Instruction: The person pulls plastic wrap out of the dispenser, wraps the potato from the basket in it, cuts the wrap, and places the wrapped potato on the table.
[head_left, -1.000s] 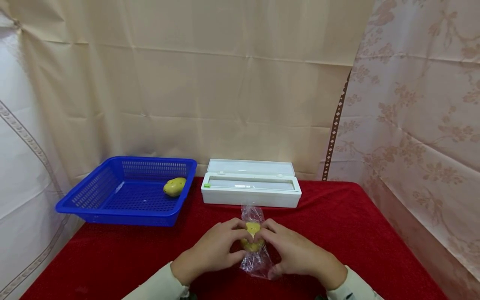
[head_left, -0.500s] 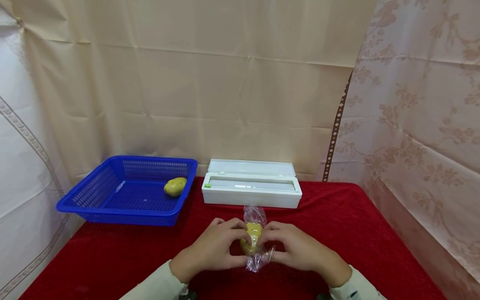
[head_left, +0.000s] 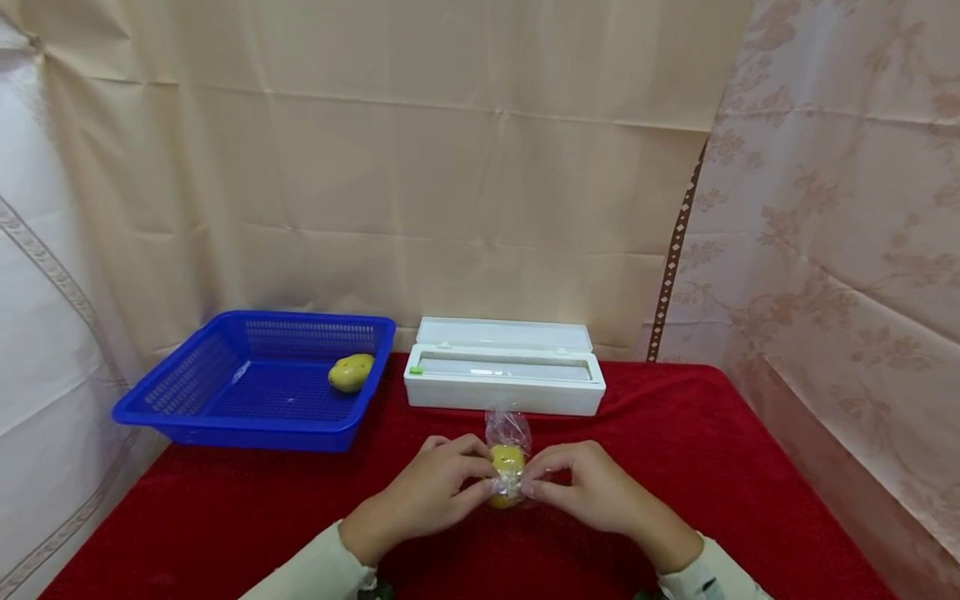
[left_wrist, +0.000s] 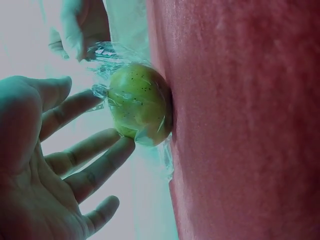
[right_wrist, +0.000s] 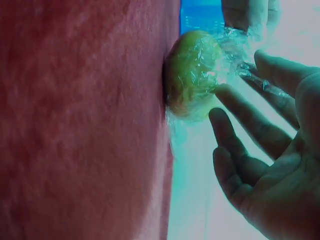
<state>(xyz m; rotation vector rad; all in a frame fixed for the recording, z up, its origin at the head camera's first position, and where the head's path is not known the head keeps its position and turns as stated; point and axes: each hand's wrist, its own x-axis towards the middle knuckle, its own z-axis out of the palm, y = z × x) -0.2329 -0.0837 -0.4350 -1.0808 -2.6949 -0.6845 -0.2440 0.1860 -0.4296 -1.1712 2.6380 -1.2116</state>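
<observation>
A yellow-green speckled fruit (head_left: 507,458), whose exact kind I cannot tell, rests on the red cloth under clear plastic wrap (left_wrist: 107,57). My left hand (head_left: 431,496) is at its left side; thumb and index finger pinch the film at the near end. From the right, my right hand (head_left: 592,487) pinches the wrap between thumb and index finger. In the right wrist view, crinkled film (right_wrist: 237,47) runs from the fruit (right_wrist: 192,75) to that hand (right_wrist: 270,160). The left wrist view has the left hand's (left_wrist: 55,170) other fingers spread beside the fruit.
Behind the hands stands a white cling film box (head_left: 502,400) with its lid (head_left: 506,335) raised. A blue plastic basket (head_left: 247,439) at the left holds another yellow fruit (head_left: 351,372). Red cloth (head_left: 720,483) covers the table, and curtains hang around it.
The near end of the plastic wrap, spread toward the person before, is now folded up onto the fruit. Thumbs and index fingers have come together on it. Basket and box stay put.
</observation>
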